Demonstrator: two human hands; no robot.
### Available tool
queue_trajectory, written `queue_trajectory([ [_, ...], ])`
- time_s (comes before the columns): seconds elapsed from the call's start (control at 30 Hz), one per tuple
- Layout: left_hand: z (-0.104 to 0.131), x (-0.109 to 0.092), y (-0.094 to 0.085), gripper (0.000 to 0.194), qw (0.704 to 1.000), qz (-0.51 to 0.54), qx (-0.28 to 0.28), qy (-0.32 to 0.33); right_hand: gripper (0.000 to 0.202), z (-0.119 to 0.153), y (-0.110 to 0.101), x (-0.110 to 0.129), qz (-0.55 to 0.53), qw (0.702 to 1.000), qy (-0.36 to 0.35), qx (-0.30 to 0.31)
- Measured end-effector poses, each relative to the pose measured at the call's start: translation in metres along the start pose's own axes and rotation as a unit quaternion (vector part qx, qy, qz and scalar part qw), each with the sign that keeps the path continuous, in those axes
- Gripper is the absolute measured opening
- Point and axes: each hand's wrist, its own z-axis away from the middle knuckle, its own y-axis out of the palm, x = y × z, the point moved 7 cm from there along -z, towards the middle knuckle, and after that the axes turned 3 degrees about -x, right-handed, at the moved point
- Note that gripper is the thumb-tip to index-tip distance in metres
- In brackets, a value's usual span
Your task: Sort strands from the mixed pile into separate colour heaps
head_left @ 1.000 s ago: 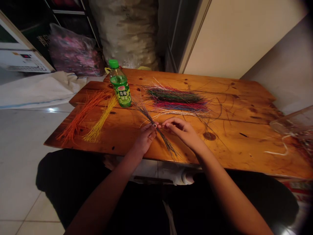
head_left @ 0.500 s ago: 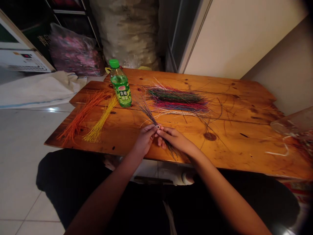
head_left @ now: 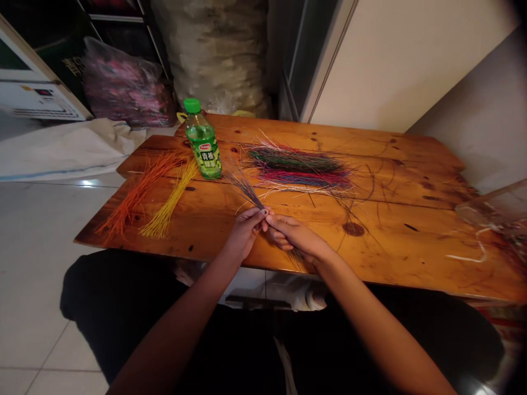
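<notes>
Left grip [head_left: 246, 229] and right grip [head_left: 297, 235] clamp dark strands [head_left: 250, 192].
They slant from far left to near right; bottle [head_left: 204, 145] holds green liquid, bag [head_left: 123, 88] pink things.

Both the left hand [head_left: 246, 229] and right hand [head_left: 293, 233] grip a bundle of dark strands [head_left: 248, 190].

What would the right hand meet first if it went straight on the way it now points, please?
Most likely the left hand, whose fingertips lie just ahead of the right hand; whether the two touch is unclear.
</notes>
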Motion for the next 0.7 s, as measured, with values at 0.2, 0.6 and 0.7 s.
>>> queue_trajectory([
  [0.2, 0.001, -0.002, -0.003, 0.013, 1.000, -0.003, -0.017, 0.018, 0.027, -0.001, 0.003, 0.000, 0.001, 1.000, -0.008, 0.004],
  [0.6, 0.000, -0.003, -0.008, 0.008, 0.995, 0.055, -0.079, 0.009, 0.031, 0.000, -0.040, 0.021, 0.319, 0.930, -0.093, -0.155],
  [0.7, -0.001, -0.001, -0.009, 0.005, 0.994, 0.068, -0.086, 0.005, 0.027, 0.011, -0.053, 0.035, 0.550, 0.796, -0.110, -0.228],
])
